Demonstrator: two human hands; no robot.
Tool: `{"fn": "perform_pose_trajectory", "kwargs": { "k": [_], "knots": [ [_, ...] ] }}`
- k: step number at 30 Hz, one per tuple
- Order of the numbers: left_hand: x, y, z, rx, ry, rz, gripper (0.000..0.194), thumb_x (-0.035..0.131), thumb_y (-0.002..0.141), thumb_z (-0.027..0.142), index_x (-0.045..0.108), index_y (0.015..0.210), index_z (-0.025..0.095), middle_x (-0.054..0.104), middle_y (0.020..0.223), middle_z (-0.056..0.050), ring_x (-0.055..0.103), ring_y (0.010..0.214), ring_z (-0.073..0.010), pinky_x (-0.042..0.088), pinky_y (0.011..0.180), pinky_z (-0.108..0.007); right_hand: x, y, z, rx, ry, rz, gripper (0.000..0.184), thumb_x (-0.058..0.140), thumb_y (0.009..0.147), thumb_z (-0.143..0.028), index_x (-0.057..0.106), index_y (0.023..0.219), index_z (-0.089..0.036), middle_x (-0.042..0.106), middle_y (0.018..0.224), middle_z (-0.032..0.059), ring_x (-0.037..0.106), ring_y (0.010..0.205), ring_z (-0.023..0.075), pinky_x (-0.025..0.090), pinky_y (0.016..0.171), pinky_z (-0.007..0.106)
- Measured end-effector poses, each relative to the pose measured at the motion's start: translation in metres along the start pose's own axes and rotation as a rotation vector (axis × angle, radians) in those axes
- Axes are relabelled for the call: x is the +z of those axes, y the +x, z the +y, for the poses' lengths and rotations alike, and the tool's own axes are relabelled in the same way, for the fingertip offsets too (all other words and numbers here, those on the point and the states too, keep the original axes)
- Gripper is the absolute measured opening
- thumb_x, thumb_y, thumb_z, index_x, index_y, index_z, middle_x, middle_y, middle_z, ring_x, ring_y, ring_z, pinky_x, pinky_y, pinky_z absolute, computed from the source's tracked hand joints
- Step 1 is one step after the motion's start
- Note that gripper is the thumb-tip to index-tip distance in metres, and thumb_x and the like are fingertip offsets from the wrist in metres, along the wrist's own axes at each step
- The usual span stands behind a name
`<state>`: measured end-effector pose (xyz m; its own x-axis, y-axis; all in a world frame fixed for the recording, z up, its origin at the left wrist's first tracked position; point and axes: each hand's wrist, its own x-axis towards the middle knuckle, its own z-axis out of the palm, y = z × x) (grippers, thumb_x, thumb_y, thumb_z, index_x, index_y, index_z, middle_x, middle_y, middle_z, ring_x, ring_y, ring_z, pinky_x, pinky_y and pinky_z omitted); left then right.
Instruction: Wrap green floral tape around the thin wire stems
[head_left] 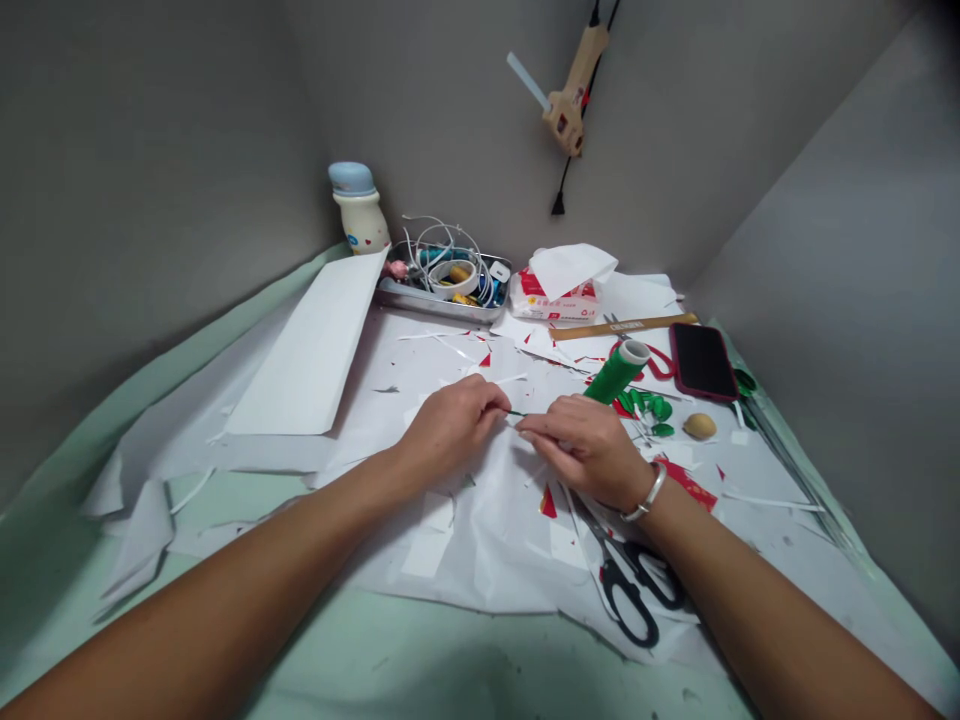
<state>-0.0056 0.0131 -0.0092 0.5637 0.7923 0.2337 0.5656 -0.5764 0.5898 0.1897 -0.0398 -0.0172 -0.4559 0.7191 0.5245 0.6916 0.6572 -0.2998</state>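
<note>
My left hand is closed in a pinch on one end of a short, thin green strand. The fingertips of my right hand, also pinched, meet the strand's other end. Whether it is thread or wrapped wire is too small to tell. A tilted spool of green thread with a white core rises behind my right hand; its lower end is hidden, and I cannot tell whether the palm holds it. Below the right wrist lie black-handled scissors. Green leaf-shaped pieces are right of the spool.
White paper with scraps covers the green tabletop. A folded white sheet lies left. At the back are a bottle, metal tray and tissue pack; a phone lies right. A glue gun hangs above.
</note>
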Motion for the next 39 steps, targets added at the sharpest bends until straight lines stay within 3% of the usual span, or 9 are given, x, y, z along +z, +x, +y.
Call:
{"fn": "perform_pose_trajectory", "kwargs": {
  "k": [6, 12, 15, 18, 22, 26, 32, 35, 39],
  "knots": [
    [-0.002, -0.002, 0.01, 0.06, -0.218, -0.173, 0.016, 0.052, 0.081, 0.017, 0.066, 0.084, 0.022, 0.064, 0.086, -0.002, 0.058, 0.083, -0.016, 0.044, 0.078, -0.029, -0.004, 0.001, 0.019, 0.224, 0.162, 0.13, 0.019, 0.052, 0.09, -0.026, 0.07, 0.088, -0.02, 0.066, 0.074, 0.003, 0.058, 0.069, 0.0145, 0.044, 0.067, 0.027],
    [-0.011, 0.002, 0.012, -0.207, -0.571, -0.1, 0.016, 0.054, 0.082, 0.03, 0.063, 0.088, 0.018, 0.062, 0.074, -0.001, 0.054, 0.064, -0.0124, 0.043, 0.061, -0.025, 0.007, -0.001, 0.022, 0.198, 0.193, -0.015, 0.019, 0.052, 0.089, -0.025, 0.07, 0.091, -0.021, 0.071, 0.086, 0.0036, 0.063, 0.076, 0.0152, 0.046, 0.069, 0.026],
    [-0.01, 0.004, 0.008, -0.247, -0.465, 0.029, 0.017, 0.054, 0.081, 0.03, 0.063, 0.087, 0.017, 0.062, 0.076, -0.001, 0.055, 0.066, -0.013, 0.044, 0.064, -0.026, 0.009, -0.001, 0.009, 0.038, 0.067, -0.132, 0.018, 0.052, 0.089, -0.024, 0.069, 0.087, -0.021, 0.065, 0.07, 0.002, 0.057, 0.068, 0.0144, 0.042, 0.068, 0.027],
    [-0.005, 0.002, 0.004, -0.156, -0.225, 0.09, 0.015, 0.051, 0.083, 0.024, 0.064, 0.085, 0.018, 0.063, 0.085, -0.003, 0.057, 0.075, -0.0155, 0.044, 0.07, -0.03, 0.005, 0.0, 0.001, -0.056, -0.038, -0.102, 0.019, 0.051, 0.09, -0.024, 0.069, 0.09, -0.02, 0.063, 0.07, 0.0034, 0.053, 0.068, 0.0152, 0.04, 0.069, 0.029],
    [0.001, -0.002, 0.005, -0.006, -0.028, -0.034, 0.017, 0.049, 0.083, 0.018, 0.065, 0.084, 0.02, 0.062, 0.086, -0.004, 0.057, 0.08, -0.0173, 0.044, 0.074, -0.031, -0.003, 0.0, 0.004, -0.004, -0.011, 0.034, 0.019, 0.051, 0.09, -0.025, 0.069, 0.092, -0.02, 0.06, 0.066, 0.0026, 0.052, 0.065, 0.0148, 0.039, 0.066, 0.029],
    [0.0, -0.004, 0.011, 0.078, -0.148, -0.18, 0.016, 0.05, 0.082, 0.017, 0.065, 0.085, 0.021, 0.063, 0.087, -0.002, 0.058, 0.084, -0.0167, 0.044, 0.078, -0.03, -0.005, 0.001, 0.015, 0.163, 0.097, 0.126, 0.02, 0.05, 0.09, -0.026, 0.07, 0.089, -0.02, 0.063, 0.068, 0.0026, 0.055, 0.066, 0.015, 0.042, 0.065, 0.028],
    [-0.008, 0.0, 0.013, -0.109, -0.453, -0.105, 0.013, 0.052, 0.083, 0.024, 0.063, 0.086, 0.02, 0.065, 0.081, -0.001, 0.057, 0.073, -0.0142, 0.045, 0.068, -0.027, 0.006, -0.001, 0.02, 0.125, 0.1, -0.025, 0.018, 0.052, 0.088, -0.023, 0.069, 0.088, -0.021, 0.068, 0.077, 0.0034, 0.059, 0.071, 0.015, 0.044, 0.065, 0.026],
    [-0.007, 0.001, 0.01, -0.149, -0.385, 0.008, 0.013, 0.052, 0.082, 0.025, 0.063, 0.085, 0.018, 0.064, 0.081, -0.002, 0.057, 0.073, -0.015, 0.045, 0.068, -0.028, 0.01, -0.001, 0.009, 0.004, 0.028, -0.146, 0.018, 0.051, 0.089, -0.024, 0.069, 0.087, -0.021, 0.065, 0.07, 0.0018, 0.056, 0.068, 0.0142, 0.042, 0.069, 0.027],
    [-0.002, 0.0, 0.005, -0.056, -0.119, 0.082, 0.015, 0.049, 0.084, 0.019, 0.063, 0.082, 0.019, 0.062, 0.087, -0.004, 0.057, 0.08, -0.0171, 0.044, 0.074, -0.031, 0.004, 0.0, -0.003, -0.08, -0.075, -0.104, 0.02, 0.05, 0.09, -0.025, 0.069, 0.091, -0.02, 0.063, 0.069, 0.0028, 0.053, 0.066, 0.0147, 0.039, 0.067, 0.029]
  ]
}}
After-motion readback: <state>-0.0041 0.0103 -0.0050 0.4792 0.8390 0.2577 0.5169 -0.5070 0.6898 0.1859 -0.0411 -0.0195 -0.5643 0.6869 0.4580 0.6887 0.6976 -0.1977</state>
